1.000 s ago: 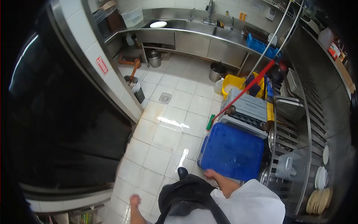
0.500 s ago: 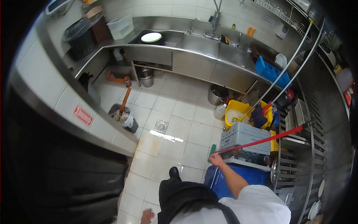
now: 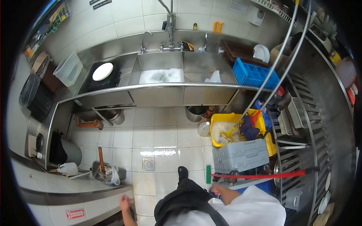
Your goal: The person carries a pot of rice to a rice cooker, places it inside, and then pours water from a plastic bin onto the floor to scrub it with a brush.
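Note:
My left hand (image 3: 125,203) hangs low beside the wall edge at the lower left, fingers loosely curled and apart, with nothing in it. Near my right hip, my right hand (image 3: 216,190) is also loosely open and empty. It is just below a red-handled squeegee (image 3: 264,176) with a green head (image 3: 208,174), and I see no grip on the handle. My black shoe (image 3: 183,172) is forward on the wet tiled floor (image 3: 164,162).
Ahead runs a steel sink counter (image 3: 158,87) with suds (image 3: 162,75), white plates (image 3: 102,71) and a blue rack (image 3: 254,74). Right: yellow mop bucket (image 3: 222,130), grey crate (image 3: 241,156), slatted shelving (image 3: 320,150). Left: waste bin (image 3: 107,174). A floor drain (image 3: 148,164) lies ahead.
The view has turned left and come closer to the sinks, showing suds in one basin. My left hand has swung forward; my right hand has dropped slightly back from the squeegee.

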The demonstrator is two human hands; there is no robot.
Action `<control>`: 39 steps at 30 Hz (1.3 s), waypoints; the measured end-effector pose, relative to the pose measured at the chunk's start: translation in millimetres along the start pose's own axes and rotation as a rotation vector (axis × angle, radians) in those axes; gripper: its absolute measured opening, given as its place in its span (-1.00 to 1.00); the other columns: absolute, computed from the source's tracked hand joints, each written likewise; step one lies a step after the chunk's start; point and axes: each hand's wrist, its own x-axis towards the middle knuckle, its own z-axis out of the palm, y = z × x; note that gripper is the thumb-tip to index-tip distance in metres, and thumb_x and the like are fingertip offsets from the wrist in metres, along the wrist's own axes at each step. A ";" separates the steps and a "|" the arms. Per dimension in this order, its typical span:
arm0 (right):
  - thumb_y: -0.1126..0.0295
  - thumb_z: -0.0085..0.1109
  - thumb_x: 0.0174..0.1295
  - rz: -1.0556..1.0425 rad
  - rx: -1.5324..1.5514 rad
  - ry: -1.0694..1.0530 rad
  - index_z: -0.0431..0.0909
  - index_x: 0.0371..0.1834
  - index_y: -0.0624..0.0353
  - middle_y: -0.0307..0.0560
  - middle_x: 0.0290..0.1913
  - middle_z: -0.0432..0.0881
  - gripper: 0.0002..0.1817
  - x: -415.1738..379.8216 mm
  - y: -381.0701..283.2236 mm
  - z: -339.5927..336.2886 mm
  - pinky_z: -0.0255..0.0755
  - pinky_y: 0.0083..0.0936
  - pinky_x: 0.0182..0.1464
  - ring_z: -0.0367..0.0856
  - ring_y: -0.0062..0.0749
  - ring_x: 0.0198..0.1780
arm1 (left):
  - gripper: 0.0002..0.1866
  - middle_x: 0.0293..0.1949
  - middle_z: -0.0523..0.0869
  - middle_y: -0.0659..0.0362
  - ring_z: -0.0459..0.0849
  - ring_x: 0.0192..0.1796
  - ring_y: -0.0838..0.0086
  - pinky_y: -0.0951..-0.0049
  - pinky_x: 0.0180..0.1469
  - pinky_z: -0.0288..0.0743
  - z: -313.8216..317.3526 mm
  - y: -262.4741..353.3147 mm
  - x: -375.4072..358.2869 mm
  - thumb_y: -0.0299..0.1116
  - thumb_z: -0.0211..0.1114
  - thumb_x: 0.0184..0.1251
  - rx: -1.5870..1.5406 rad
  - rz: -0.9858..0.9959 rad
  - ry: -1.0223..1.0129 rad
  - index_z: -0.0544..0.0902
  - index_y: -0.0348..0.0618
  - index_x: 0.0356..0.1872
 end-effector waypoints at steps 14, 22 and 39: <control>0.29 0.11 0.30 -1.202 0.230 0.753 0.54 0.04 0.22 0.05 -0.11 0.69 -0.68 -78.7 -503.6 -382.0 0.50 -0.40 0.01 0.67 -0.23 -0.08 | -0.67 -0.08 0.58 0.09 0.66 -0.13 0.21 0.15 -0.16 0.53 83.8 12.8 44.5 -0.23 0.17 0.33 -0.034 -0.691 -0.009 0.52 -0.07 0.06; 0.26 0.17 0.17 -0.654 -0.127 0.620 0.55 0.05 0.26 0.11 -0.06 0.67 -0.58 -33.9 -462.8 -435.2 0.51 -0.32 0.02 0.67 -0.18 -0.10 | -0.72 -0.33 0.69 0.01 0.65 -0.26 0.28 0.28 -0.14 0.50 138.9 192.7 337.0 -0.23 0.23 0.33 0.482 0.551 0.372 0.63 -0.29 -0.18; 0.35 0.13 0.37 -1.351 0.141 0.675 0.57 0.03 0.23 -0.19 -0.16 0.66 -0.74 -171.6 -848.9 -578.3 0.45 -0.57 -0.02 0.57 -0.56 -0.11 | -0.56 0.17 0.56 0.00 0.68 -0.02 0.36 0.43 0.01 0.56 368.6 659.5 401.7 -0.57 0.26 0.25 0.006 0.945 -0.341 0.53 -0.21 0.19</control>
